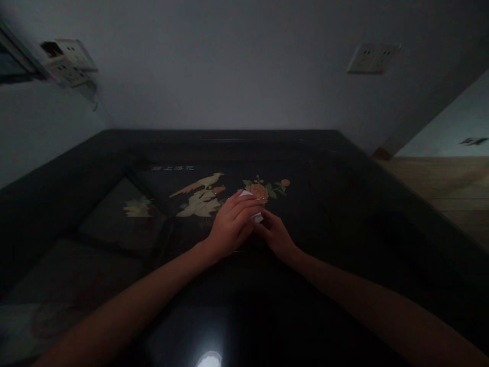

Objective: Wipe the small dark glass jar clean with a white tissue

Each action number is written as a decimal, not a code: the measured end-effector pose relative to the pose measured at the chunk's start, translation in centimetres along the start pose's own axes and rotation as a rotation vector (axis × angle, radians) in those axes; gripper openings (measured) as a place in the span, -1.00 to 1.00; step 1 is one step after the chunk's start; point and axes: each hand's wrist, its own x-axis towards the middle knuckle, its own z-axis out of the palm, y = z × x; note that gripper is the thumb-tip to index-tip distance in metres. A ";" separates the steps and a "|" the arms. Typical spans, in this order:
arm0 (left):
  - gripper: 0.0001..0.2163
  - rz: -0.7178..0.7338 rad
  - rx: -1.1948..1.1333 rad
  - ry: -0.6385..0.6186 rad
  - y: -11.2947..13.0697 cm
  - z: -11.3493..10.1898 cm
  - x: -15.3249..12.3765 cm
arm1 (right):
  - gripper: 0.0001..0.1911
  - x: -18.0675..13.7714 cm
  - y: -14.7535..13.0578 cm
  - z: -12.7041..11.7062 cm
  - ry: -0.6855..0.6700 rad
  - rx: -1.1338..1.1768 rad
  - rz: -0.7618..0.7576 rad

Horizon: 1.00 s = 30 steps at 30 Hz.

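Both my hands meet at the middle of a dark glossy table (344, 214) inlaid with a bird and flowers. My left hand (231, 224) lies over a small white piece of paper (256, 217), fingers stretched across it and pressing it down. Only the paper's far corner and right edge show past the fingers. My right hand (275, 235) comes in from the right, its fingertips pinched on the paper's right edge under my left fingers. The room is dim, and most of the paper is hidden.
A grey wall stands behind the table with sockets at upper left (69, 63) and upper right (372, 57). Wooden floor (446, 188) shows to the right. A lamp reflection (209, 358) glares on the near table edge.
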 end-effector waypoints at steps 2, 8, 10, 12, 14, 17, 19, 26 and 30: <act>-0.75 -0.079 -0.043 0.033 0.0 0.2 0.0 | -0.54 0.0 -0.1 0.0 -0.001 0.047 0.008; -0.68 -0.461 -0.344 0.150 -0.4 0.7 -0.3 | -0.45 0.0 0.0 0.0 -0.018 0.086 0.026; -0.63 -0.639 -0.519 0.168 -0.6 1.0 -0.2 | -0.42 0.0 0.0 0.0 -0.019 0.105 0.030; -0.60 -0.811 -0.726 0.190 -0.8 1.2 -0.1 | -0.40 0.0 0.0 0.0 -0.022 0.123 0.039; -0.58 -1.014 -0.940 0.220 -0.9 1.6 0.1 | -0.38 -0.1 -0.1 0.0 -0.028 0.125 0.045; -0.58 -1.263 -1.137 0.267 -1.0 2.0 0.3 | -0.38 0.0 -0.1 -0.1 -0.037 0.119 0.031; -0.58 -1.281 -1.104 0.280 -0.9 2.0 0.3 | -0.37 0.0 -0.2 -0.1 -0.046 0.124 0.021; -0.60 -0.669 -0.430 0.168 0.3 0.6 0.1 | -0.40 0.0 0.0 -0.1 -0.044 0.079 0.011; -0.69 -0.222 -0.090 0.079 0.1 0.3 -0.1 | -0.47 0.0 0.1 -0.1 -0.027 0.036 0.010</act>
